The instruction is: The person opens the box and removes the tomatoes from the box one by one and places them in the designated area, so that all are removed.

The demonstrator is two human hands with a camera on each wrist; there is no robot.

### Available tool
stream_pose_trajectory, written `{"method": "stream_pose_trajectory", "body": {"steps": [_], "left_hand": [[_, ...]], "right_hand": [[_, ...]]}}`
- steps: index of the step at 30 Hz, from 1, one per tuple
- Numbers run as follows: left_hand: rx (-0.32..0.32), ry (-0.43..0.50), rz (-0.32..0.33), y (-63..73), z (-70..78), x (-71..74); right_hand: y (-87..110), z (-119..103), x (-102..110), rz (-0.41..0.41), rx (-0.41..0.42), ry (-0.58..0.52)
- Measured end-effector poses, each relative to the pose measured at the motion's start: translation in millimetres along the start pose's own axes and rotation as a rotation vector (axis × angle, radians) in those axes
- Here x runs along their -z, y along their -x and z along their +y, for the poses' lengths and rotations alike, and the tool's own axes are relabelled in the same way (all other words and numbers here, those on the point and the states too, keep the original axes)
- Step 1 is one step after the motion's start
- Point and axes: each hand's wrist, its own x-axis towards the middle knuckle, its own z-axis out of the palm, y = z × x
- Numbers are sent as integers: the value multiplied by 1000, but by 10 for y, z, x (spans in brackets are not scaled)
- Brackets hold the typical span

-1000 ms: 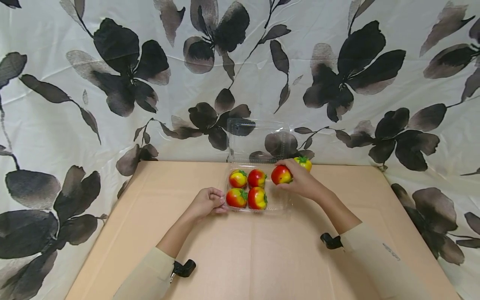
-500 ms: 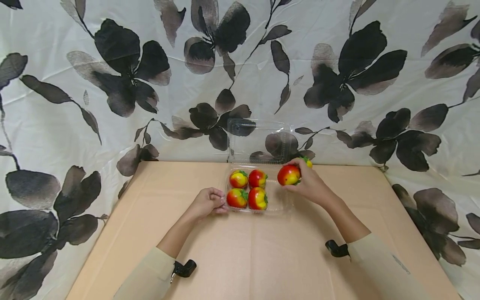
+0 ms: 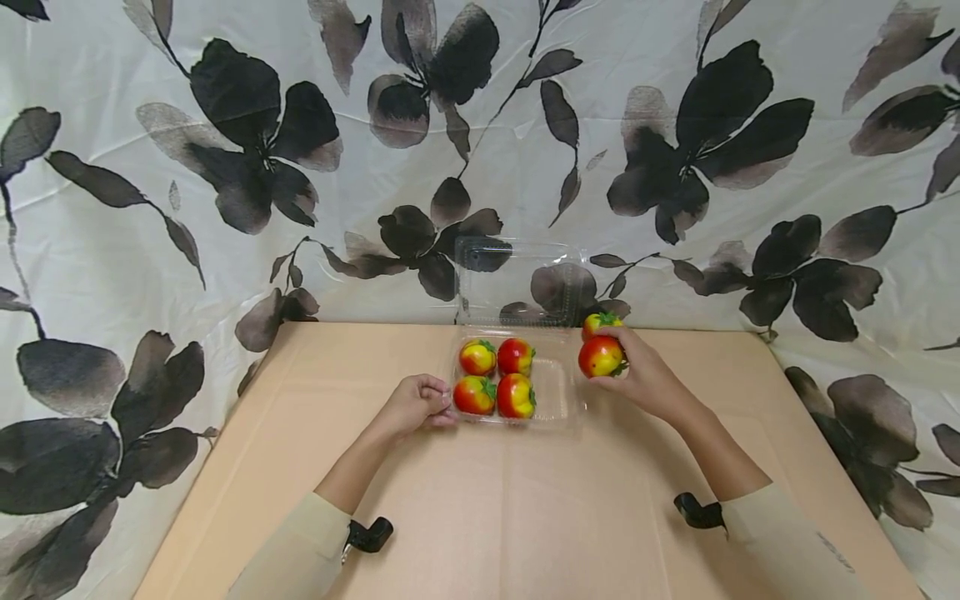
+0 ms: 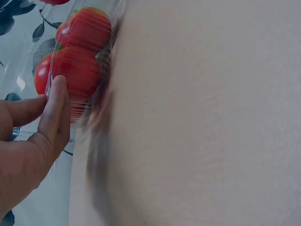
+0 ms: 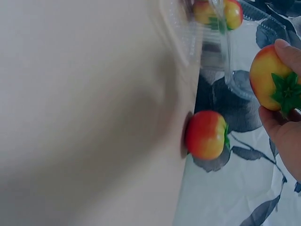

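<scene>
My left hand [image 3: 414, 406] pinches the left wall of a clear plastic clamshell container [image 3: 553, 392], thumb inside and fingers outside in the left wrist view. Several red-and-yellow toy persimmons [image 3: 477, 396] with green leafy tops fill its left part; the right part of the floor is bare. Just right of the container, my right hand [image 3: 651, 379] grips another toy persimmon [image 3: 600, 357] between thumb and fingers, lifted off the table. Behind it, a loose toy persimmon [image 5: 205, 135] rests at the table's back edge, partly covered by the held one in the head view.
The transparent lid [image 3: 521, 279] stands raised behind the container, against a white cloth [image 3: 570, 25] with dark flower prints. A tan tabletop [image 3: 502, 517] spreads in front and to both sides.
My right hand has carried the toy persimmon rightward, from over the container's right part to beyond its right wall. The loose persimmon's visible part has shifted. My left hand stays put.
</scene>
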Motion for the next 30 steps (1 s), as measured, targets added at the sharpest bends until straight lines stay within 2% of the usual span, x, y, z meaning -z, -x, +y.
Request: {"method": "stream_pose_trajectory", "body": {"steps": [5, 15, 30], "left_hand": [[-4, -18, 8, -10, 14, 5], [-19, -14, -12, -4, 16, -11], [-22, -15, 0, 31, 19, -22]], "right_hand": [[68, 120, 60, 1, -7, 9], [179, 338, 175, 66, 62, 66], [203, 588, 387, 23, -143, 36]]}}
